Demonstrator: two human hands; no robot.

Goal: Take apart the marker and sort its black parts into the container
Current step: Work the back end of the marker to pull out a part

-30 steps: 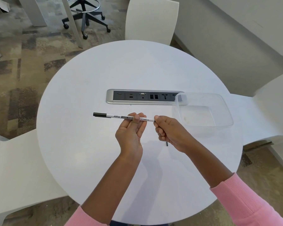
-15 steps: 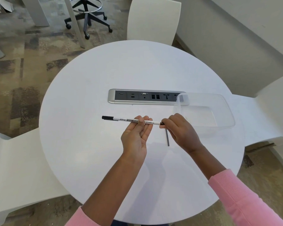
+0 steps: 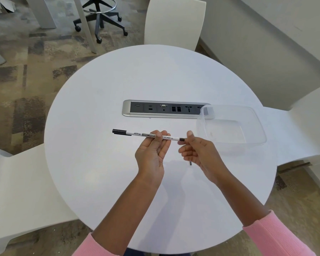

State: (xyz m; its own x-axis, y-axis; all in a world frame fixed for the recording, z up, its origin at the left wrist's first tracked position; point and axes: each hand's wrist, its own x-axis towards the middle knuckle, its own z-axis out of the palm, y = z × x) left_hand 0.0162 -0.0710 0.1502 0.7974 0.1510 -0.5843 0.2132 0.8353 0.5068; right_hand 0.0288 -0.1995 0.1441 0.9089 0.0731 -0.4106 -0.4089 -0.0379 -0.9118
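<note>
My left hand (image 3: 151, 154) holds a white whiteboard marker (image 3: 137, 133) by the middle of its barrel, level above the table. Its black cap (image 3: 119, 131) points left and a small black end plug (image 3: 182, 139) sits at the right tip. My right hand (image 3: 199, 154) is at that plug with the palm turned up, fingers spread and thumb lifted off it; only the forefinger seems to touch it. A thin dark rod (image 3: 190, 163) lies on the table under my right hand, mostly hidden. The clear plastic container (image 3: 229, 106) stands to the right, with nothing in it.
The round white table (image 3: 100, 163) has a silver power and socket strip (image 3: 164, 109) set in its middle, partly under the container's left corner. White chairs stand at the far side (image 3: 174, 21), left (image 3: 17, 191) and right (image 3: 307, 126). A wheeled stool base (image 3: 100, 21) is beyond.
My right hand has loosened from its pinch on the marker's right end and rolled palm up, so the black end plug now shows. It now covers most of the rod. My left hand keeps its hold.
</note>
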